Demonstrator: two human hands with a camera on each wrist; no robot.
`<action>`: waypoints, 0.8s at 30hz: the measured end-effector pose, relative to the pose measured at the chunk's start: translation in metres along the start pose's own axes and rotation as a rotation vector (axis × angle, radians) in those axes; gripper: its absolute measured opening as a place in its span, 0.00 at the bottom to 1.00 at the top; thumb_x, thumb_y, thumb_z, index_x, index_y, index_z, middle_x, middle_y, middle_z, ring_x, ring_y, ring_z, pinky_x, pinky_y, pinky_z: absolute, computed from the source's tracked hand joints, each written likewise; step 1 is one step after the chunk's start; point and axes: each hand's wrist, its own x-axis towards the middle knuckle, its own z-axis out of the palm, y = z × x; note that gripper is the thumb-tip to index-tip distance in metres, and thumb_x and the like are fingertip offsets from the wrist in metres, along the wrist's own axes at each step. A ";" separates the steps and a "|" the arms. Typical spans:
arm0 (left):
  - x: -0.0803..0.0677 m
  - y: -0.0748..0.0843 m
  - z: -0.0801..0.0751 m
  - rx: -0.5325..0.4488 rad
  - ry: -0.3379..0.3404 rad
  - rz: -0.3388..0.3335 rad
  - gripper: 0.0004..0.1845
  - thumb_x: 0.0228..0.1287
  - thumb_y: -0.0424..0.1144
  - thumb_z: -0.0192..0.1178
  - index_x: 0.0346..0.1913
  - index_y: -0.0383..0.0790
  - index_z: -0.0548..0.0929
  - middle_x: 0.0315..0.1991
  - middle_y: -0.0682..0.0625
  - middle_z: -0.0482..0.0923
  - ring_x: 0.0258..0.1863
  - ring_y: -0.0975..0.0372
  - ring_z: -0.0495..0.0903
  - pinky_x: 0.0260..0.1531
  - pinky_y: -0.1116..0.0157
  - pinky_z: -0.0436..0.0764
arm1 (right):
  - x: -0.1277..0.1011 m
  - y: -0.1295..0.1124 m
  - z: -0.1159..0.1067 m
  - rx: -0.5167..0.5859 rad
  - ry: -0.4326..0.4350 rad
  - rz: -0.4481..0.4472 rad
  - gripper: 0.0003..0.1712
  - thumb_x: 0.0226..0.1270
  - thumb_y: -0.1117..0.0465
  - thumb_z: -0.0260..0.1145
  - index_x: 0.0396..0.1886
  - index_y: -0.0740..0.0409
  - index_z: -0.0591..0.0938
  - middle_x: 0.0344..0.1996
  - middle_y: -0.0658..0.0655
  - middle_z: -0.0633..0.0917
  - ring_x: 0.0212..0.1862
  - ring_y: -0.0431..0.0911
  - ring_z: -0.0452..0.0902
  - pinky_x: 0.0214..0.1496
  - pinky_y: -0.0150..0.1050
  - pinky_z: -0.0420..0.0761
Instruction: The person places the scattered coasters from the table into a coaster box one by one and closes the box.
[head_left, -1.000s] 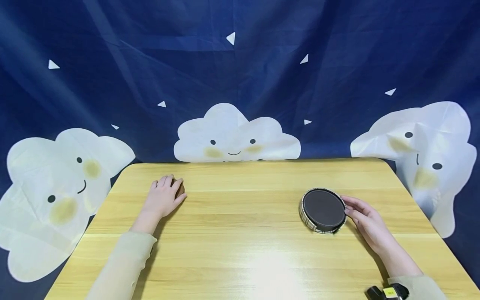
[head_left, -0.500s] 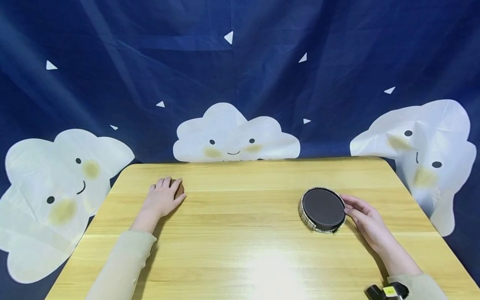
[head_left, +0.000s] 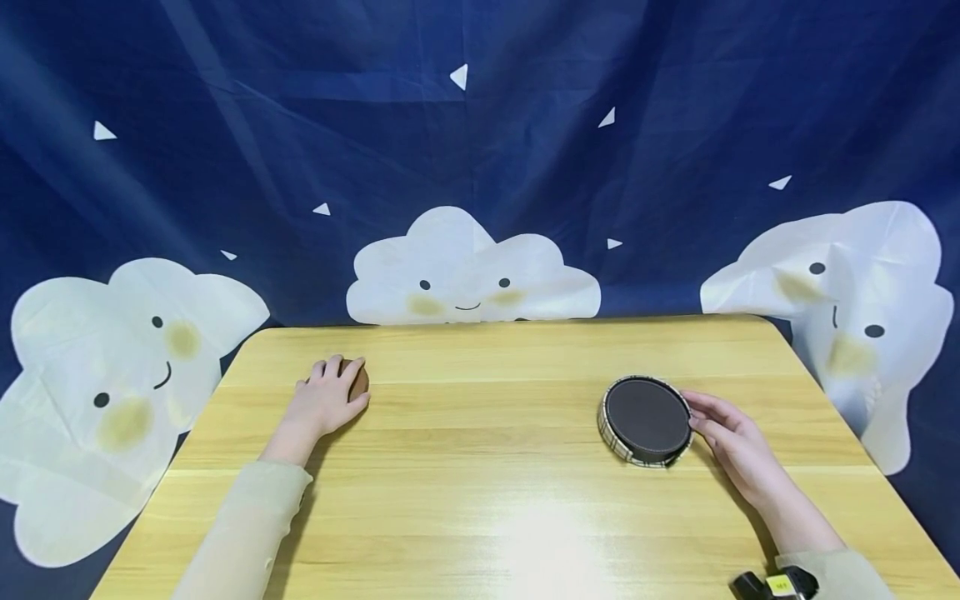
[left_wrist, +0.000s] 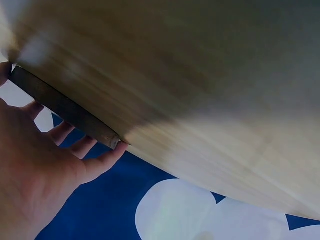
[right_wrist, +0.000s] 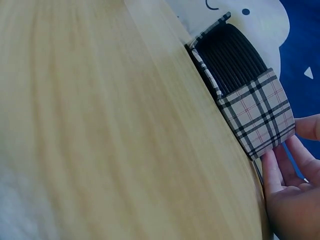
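Note:
My left hand (head_left: 328, 390) lies flat on a thin brown round coaster (head_left: 362, 382) at the table's far left; most of the coaster is hidden under it. In the left wrist view the fingers (left_wrist: 75, 150) reach along the coaster's dark edge (left_wrist: 62, 109). At the right stands a round plaid holder (head_left: 613, 435) filled with dark coasters (head_left: 647, 415). My right hand (head_left: 712, 421) touches the holder's right side with relaxed fingers. The right wrist view shows the plaid wall (right_wrist: 260, 117), the stacked dark coasters (right_wrist: 232, 55) and my fingers (right_wrist: 280, 170) against it.
The light wooden table (head_left: 487, 450) spreads bare between my hands. A dark blue cloth with white clouds (head_left: 468, 271) hangs behind the far edge. A small black and yellow device (head_left: 776, 583) sits at my right wrist.
My left hand has slid a little toward me over the brown coaster. The right hand and the holder have not moved.

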 end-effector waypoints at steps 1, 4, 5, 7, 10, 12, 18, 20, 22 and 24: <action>0.000 0.000 0.000 0.004 -0.003 -0.001 0.38 0.77 0.58 0.52 0.82 0.43 0.62 0.76 0.28 0.60 0.74 0.28 0.62 0.57 0.24 0.71 | 0.000 0.000 0.000 0.001 0.000 0.001 0.29 0.78 0.80 0.48 0.61 0.51 0.86 0.55 0.43 0.90 0.55 0.33 0.86 0.58 0.22 0.79; 0.000 0.000 -0.001 0.015 -0.004 0.001 0.39 0.77 0.59 0.52 0.82 0.44 0.62 0.76 0.28 0.61 0.73 0.28 0.63 0.57 0.24 0.71 | 0.000 0.000 0.000 -0.002 -0.009 0.002 0.29 0.79 0.80 0.48 0.61 0.50 0.86 0.55 0.42 0.90 0.56 0.32 0.86 0.59 0.22 0.79; 0.000 0.000 -0.001 0.020 -0.001 0.002 0.39 0.77 0.59 0.52 0.82 0.44 0.62 0.75 0.28 0.62 0.73 0.28 0.63 0.56 0.24 0.71 | 0.000 -0.001 0.000 -0.002 -0.012 0.002 0.29 0.79 0.80 0.48 0.61 0.50 0.86 0.55 0.42 0.90 0.56 0.32 0.86 0.59 0.22 0.79; 0.000 0.000 -0.001 0.028 0.000 0.004 0.39 0.76 0.60 0.53 0.82 0.44 0.63 0.74 0.28 0.62 0.72 0.28 0.64 0.56 0.25 0.72 | 0.000 -0.001 0.000 -0.002 -0.015 0.001 0.29 0.79 0.80 0.48 0.61 0.50 0.85 0.55 0.42 0.90 0.56 0.32 0.86 0.58 0.22 0.79; -0.001 0.001 -0.002 0.036 -0.004 0.004 0.40 0.76 0.61 0.54 0.82 0.45 0.63 0.73 0.28 0.63 0.70 0.28 0.66 0.55 0.27 0.72 | 0.000 0.000 0.000 -0.002 -0.015 -0.005 0.30 0.79 0.80 0.48 0.61 0.50 0.85 0.56 0.43 0.90 0.56 0.32 0.86 0.59 0.22 0.79; -0.002 0.001 -0.003 0.039 -0.005 0.006 0.40 0.76 0.61 0.55 0.82 0.44 0.64 0.73 0.28 0.64 0.69 0.28 0.67 0.54 0.27 0.73 | 0.000 0.000 0.000 0.000 -0.010 -0.008 0.30 0.78 0.80 0.48 0.61 0.51 0.85 0.55 0.43 0.90 0.56 0.33 0.86 0.58 0.22 0.79; -0.002 0.001 -0.004 0.037 0.010 0.005 0.40 0.74 0.62 0.56 0.80 0.45 0.66 0.71 0.28 0.65 0.68 0.29 0.68 0.53 0.28 0.74 | 0.000 0.001 0.000 0.009 -0.001 -0.011 0.30 0.78 0.81 0.47 0.61 0.52 0.85 0.55 0.44 0.90 0.55 0.33 0.86 0.58 0.22 0.79; -0.002 0.001 -0.004 0.039 0.019 0.008 0.40 0.73 0.62 0.57 0.80 0.45 0.67 0.70 0.28 0.66 0.67 0.29 0.69 0.52 0.29 0.74 | 0.000 0.001 0.000 0.011 0.000 -0.009 0.30 0.78 0.81 0.47 0.61 0.52 0.86 0.55 0.44 0.90 0.55 0.33 0.86 0.59 0.22 0.79; -0.002 0.001 -0.004 0.043 0.028 0.012 0.40 0.72 0.62 0.58 0.80 0.45 0.68 0.70 0.29 0.68 0.66 0.29 0.69 0.51 0.29 0.75 | -0.001 0.000 0.000 0.008 0.002 -0.006 0.30 0.78 0.81 0.47 0.61 0.52 0.86 0.55 0.44 0.90 0.55 0.33 0.86 0.59 0.22 0.79; -0.002 0.002 -0.004 0.053 0.039 0.022 0.40 0.71 0.62 0.59 0.79 0.46 0.69 0.69 0.30 0.69 0.65 0.30 0.71 0.50 0.30 0.75 | -0.001 0.000 0.000 0.006 0.003 -0.003 0.30 0.78 0.81 0.47 0.61 0.51 0.86 0.55 0.43 0.90 0.55 0.33 0.86 0.58 0.22 0.79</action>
